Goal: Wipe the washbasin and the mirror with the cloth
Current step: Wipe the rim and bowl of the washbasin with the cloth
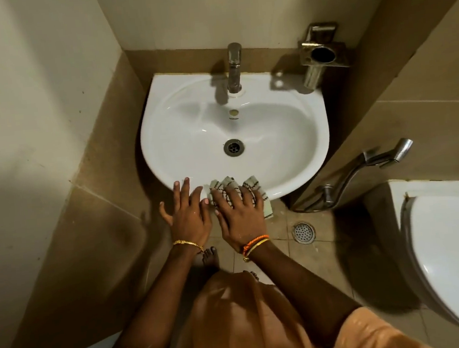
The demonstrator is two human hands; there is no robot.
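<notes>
Toilet (452, 259); floor drain (303, 232); hand sprayer (382, 157)

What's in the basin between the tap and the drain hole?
Only the small overflow hole on bare white washbasin, in the head view.

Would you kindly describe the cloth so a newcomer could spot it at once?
Find the white washbasin against the back wall, then its near rim. There the right hand presses down the cloth, pale with thin dark wavy lines, the only fabric on the basin.

The right hand (240, 214) covers most of the cloth (254, 189). The washbasin (288, 129) near rim is partly hidden beneath both. The toilet (452, 259) is cut off at the right edge. The lettering below the overflow hole is too small to read.
</notes>
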